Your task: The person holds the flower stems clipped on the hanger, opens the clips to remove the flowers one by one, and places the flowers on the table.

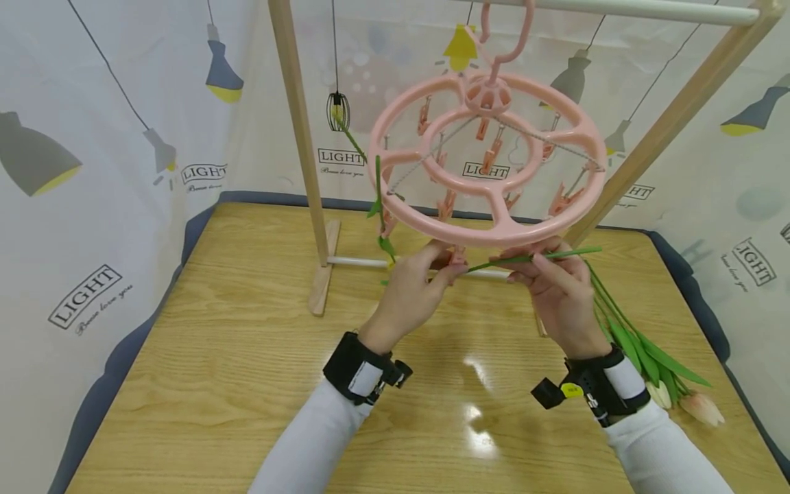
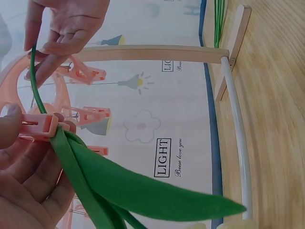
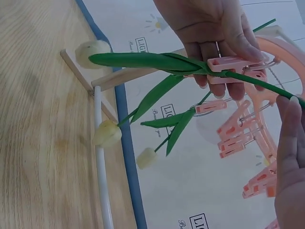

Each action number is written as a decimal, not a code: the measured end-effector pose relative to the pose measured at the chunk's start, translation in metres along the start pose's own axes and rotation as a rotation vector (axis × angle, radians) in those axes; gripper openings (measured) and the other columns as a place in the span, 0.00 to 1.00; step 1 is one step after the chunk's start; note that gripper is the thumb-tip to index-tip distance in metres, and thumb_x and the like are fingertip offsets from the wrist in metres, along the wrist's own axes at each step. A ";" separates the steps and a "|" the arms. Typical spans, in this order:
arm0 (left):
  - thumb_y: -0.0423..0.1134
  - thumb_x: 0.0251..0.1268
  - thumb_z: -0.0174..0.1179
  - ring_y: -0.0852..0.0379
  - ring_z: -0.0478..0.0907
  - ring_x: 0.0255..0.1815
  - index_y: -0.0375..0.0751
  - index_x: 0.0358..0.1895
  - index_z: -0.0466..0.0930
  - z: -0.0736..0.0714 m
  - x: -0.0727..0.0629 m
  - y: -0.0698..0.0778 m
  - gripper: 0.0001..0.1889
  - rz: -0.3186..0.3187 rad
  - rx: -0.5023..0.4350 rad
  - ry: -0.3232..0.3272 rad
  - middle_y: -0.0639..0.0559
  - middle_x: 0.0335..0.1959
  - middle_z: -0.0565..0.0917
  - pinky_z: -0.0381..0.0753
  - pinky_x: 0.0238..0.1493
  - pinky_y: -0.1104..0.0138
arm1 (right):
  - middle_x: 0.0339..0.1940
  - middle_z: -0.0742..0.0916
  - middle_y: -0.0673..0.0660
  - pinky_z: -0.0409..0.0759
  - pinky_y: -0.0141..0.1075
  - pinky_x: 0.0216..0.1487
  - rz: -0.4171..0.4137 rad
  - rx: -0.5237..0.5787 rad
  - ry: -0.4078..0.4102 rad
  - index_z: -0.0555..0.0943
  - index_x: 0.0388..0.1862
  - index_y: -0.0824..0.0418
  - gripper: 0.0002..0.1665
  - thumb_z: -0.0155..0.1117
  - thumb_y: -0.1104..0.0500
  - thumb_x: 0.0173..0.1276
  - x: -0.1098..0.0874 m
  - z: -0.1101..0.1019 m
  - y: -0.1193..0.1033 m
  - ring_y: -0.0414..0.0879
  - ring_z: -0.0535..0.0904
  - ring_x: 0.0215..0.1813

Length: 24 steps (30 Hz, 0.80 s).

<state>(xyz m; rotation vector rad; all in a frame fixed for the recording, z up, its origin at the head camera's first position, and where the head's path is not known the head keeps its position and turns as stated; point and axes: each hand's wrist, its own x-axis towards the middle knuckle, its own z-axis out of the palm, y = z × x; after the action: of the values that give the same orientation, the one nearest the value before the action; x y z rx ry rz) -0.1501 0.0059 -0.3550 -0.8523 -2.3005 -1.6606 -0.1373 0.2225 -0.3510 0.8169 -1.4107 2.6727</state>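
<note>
A pink round drying rack [image 1: 503,230] hangs by its hook with small clothespins around it. My left hand [image 1: 413,291] pinches one pink clothespin [image 2: 40,125] at the rack's near edge. The green stem of an artificial tulip [image 3: 257,82] runs through that clothespin's jaws. Its leaves [image 2: 152,183] stick out past the clip, and its pale flower head [image 3: 93,53] shows in the right wrist view. My right hand [image 1: 564,302] holds the stem's bare end between thumb and fingers, right of the clip.
Tulips with pale heads [image 3: 108,133] hang from clips on the rack's left. More tulips [image 1: 700,408] lie on the wooden table [image 1: 247,384] at the right. A wooden stand [image 1: 299,130] with a white top rail [image 1: 648,10] holds the rack; patterned cloth surrounds the table.
</note>
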 end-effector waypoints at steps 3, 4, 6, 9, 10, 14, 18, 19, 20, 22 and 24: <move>0.38 0.72 0.57 0.56 0.82 0.33 0.39 0.49 0.76 0.000 -0.001 0.001 0.09 -0.010 -0.004 -0.006 0.45 0.34 0.85 0.83 0.38 0.74 | 0.47 0.88 0.66 0.87 0.37 0.46 0.007 0.047 -0.010 0.72 0.51 0.71 0.15 0.36 0.71 0.78 -0.001 -0.001 0.001 0.55 0.87 0.50; 0.39 0.72 0.57 0.57 0.82 0.33 0.39 0.48 0.76 0.000 -0.001 0.001 0.09 -0.014 -0.001 -0.007 0.46 0.33 0.85 0.82 0.38 0.74 | 0.47 0.88 0.66 0.87 0.37 0.47 0.010 0.052 -0.005 0.72 0.53 0.72 0.15 0.36 0.71 0.79 -0.001 -0.001 0.001 0.54 0.87 0.51; 0.39 0.71 0.58 0.57 0.83 0.36 0.39 0.46 0.76 0.000 -0.001 0.002 0.08 -0.023 -0.004 -0.009 0.47 0.32 0.84 0.83 0.40 0.73 | 0.47 0.88 0.65 0.86 0.36 0.47 0.022 0.034 0.027 0.73 0.57 0.71 0.16 0.38 0.69 0.80 -0.002 -0.001 0.002 0.52 0.87 0.50; 0.40 0.70 0.60 0.56 0.84 0.40 0.40 0.43 0.76 0.000 -0.002 0.002 0.07 -0.039 -0.017 0.001 0.48 0.31 0.84 0.84 0.45 0.73 | 0.48 0.89 0.61 0.86 0.34 0.48 0.051 -0.041 0.075 0.73 0.62 0.70 0.19 0.40 0.65 0.81 -0.002 -0.001 0.004 0.48 0.87 0.50; 0.40 0.70 0.61 0.56 0.84 0.42 0.40 0.43 0.77 0.001 -0.002 0.003 0.08 -0.042 -0.024 0.004 0.49 0.31 0.84 0.84 0.47 0.72 | 0.48 0.89 0.60 0.86 0.34 0.48 0.059 -0.061 0.083 0.72 0.64 0.69 0.20 0.40 0.64 0.81 -0.002 0.000 0.004 0.47 0.87 0.50; 0.40 0.69 0.62 0.55 0.85 0.38 0.40 0.44 0.77 0.001 -0.003 0.004 0.09 -0.039 -0.045 0.015 0.48 0.33 0.85 0.86 0.46 0.71 | 0.50 0.88 0.57 0.87 0.33 0.46 0.090 -0.109 0.065 0.69 0.67 0.65 0.21 0.40 0.60 0.82 -0.002 -0.001 0.005 0.46 0.87 0.50; 0.40 0.68 0.63 0.54 0.86 0.34 0.39 0.46 0.78 0.002 -0.003 0.005 0.10 -0.032 -0.060 0.030 0.46 0.34 0.86 0.86 0.43 0.72 | 0.50 0.87 0.56 0.86 0.31 0.46 0.104 -0.127 0.046 0.68 0.68 0.63 0.21 0.39 0.62 0.81 -0.004 -0.002 0.005 0.45 0.87 0.51; 0.40 0.67 0.64 0.54 0.86 0.34 0.39 0.46 0.79 0.002 -0.003 0.005 0.10 -0.032 -0.064 0.035 0.46 0.34 0.86 0.86 0.42 0.73 | 0.50 0.87 0.55 0.86 0.31 0.47 0.106 -0.141 0.048 0.68 0.68 0.63 0.21 0.39 0.63 0.81 -0.004 -0.002 0.005 0.45 0.87 0.52; 0.40 0.67 0.64 0.54 0.86 0.33 0.39 0.46 0.79 0.002 -0.003 0.005 0.10 -0.033 -0.067 0.039 0.45 0.34 0.87 0.86 0.41 0.74 | 0.50 0.87 0.55 0.86 0.31 0.48 0.106 -0.154 0.049 0.68 0.68 0.62 0.21 0.39 0.64 0.81 -0.005 -0.002 0.006 0.44 0.86 0.52; 0.39 0.67 0.64 0.54 0.86 0.32 0.38 0.45 0.79 0.003 -0.003 0.005 0.10 -0.036 -0.072 0.045 0.45 0.35 0.87 0.86 0.39 0.75 | 0.50 0.87 0.55 0.85 0.31 0.49 0.104 -0.163 0.043 0.69 0.67 0.63 0.21 0.39 0.66 0.81 -0.005 -0.002 0.006 0.44 0.86 0.53; 0.39 0.67 0.64 0.55 0.86 0.31 0.37 0.45 0.79 0.004 -0.003 0.004 0.10 -0.037 -0.075 0.049 0.44 0.36 0.87 0.86 0.37 0.74 | 0.50 0.87 0.55 0.85 0.31 0.49 0.098 -0.167 0.050 0.70 0.65 0.64 0.20 0.40 0.67 0.80 -0.005 -0.002 0.007 0.44 0.86 0.52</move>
<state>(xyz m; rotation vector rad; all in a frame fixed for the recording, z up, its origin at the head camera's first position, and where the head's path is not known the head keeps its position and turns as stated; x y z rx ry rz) -0.1446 0.0091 -0.3543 -0.7784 -2.2475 -1.7736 -0.1354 0.2213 -0.3595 0.6790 -1.6753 2.5776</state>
